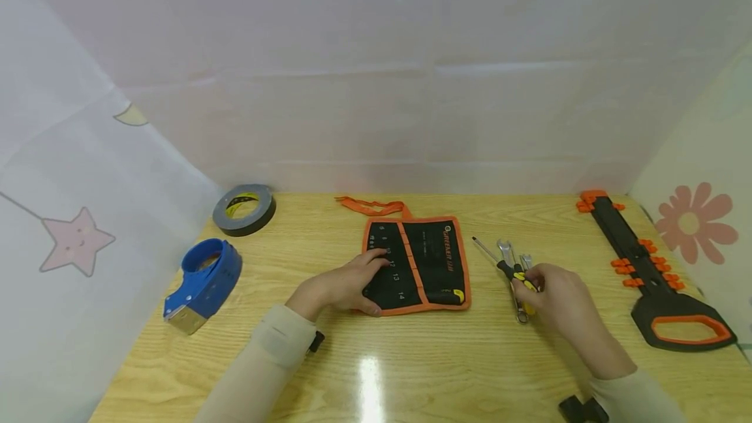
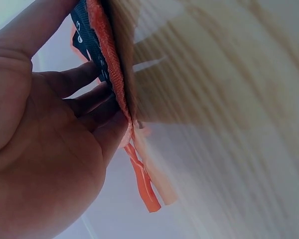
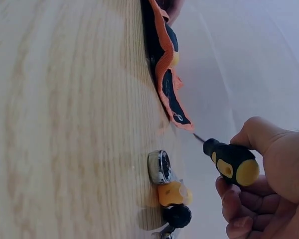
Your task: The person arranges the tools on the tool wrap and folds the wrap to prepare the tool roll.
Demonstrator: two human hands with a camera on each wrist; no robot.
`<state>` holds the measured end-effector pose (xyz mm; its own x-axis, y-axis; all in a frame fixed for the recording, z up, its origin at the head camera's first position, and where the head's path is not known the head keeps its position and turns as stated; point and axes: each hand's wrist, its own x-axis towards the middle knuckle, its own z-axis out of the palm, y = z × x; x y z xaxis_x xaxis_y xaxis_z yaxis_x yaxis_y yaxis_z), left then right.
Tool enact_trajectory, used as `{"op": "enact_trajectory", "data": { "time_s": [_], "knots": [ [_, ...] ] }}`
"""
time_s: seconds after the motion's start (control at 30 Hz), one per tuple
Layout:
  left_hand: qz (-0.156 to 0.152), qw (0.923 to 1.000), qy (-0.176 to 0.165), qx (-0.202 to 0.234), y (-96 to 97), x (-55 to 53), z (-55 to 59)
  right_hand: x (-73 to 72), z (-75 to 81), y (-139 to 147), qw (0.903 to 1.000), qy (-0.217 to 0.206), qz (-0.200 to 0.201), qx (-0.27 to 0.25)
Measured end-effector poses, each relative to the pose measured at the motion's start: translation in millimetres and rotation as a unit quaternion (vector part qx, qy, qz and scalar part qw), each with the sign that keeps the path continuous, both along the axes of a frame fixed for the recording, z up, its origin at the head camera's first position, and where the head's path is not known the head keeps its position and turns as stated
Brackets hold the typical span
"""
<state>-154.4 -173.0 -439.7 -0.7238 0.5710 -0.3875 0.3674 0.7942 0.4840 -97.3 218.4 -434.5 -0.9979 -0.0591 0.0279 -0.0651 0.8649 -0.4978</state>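
A black tool pouch (image 1: 435, 250) with orange trim lies flat on the table, its orange tie strap (image 1: 376, 206) trailing at the back. My left hand (image 1: 351, 281) rests on the pouch's left side, fingers spread over the printed numbers. Right of the pouch, my right hand (image 1: 558, 292) pinches a black-and-yellow screwdriver (image 3: 231, 164) by its handle, the shaft pointing away to the left. Beneath it on the table are wrenches (image 1: 504, 250) and another yellow-and-black handle (image 3: 173, 193). A yellow end (image 1: 458, 295) shows at the pouch's lower right corner.
A grey tape roll (image 1: 266, 214) and a blue tape dispenser (image 1: 202, 286) sit at the left. Along the right edge lies a black tool with orange clips (image 1: 637, 256) and a loop handle. Pale cloth walls (image 1: 411, 83) surround the table (image 1: 446, 364).
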Motion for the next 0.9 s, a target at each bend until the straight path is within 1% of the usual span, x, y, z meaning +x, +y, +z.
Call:
{"op": "enact_trajectory", "data": {
  "time_s": [0.17,0.3,0.47,0.7,0.83,0.9],
  "knots": [
    [-0.001,1.0000,-0.002,0.000,-0.1,0.2,0.2,-1.1,-0.8,2,0.9998,0.005,0.016,-0.006],
    [-0.002,1.0000,-0.001,0.000,-0.1,-0.2,0.4,-1.1,-2.7,2,0.9990,0.021,0.038,-0.012],
    [-0.002,1.0000,-0.001,0.002,-0.6,-0.7,-0.5,-2.1,-4.2,0,0.9972,0.037,0.065,-0.008],
    [-0.006,1.0000,0.003,0.000,-1.5,-1.8,-3.4,-5.9,-6.5,-5,0.9911,0.075,0.110,-0.011],
    [-0.007,1.0000,0.003,-0.002,-1.3,-1.8,-3.9,-9.7,-7.8,-8,0.9883,0.081,0.129,-0.010],
    [-0.006,1.0000,0.003,0.000,-1.1,-1.6,-3.4,-11.8,-8.2,-10,0.9875,0.077,0.137,-0.006]
  ]
}}
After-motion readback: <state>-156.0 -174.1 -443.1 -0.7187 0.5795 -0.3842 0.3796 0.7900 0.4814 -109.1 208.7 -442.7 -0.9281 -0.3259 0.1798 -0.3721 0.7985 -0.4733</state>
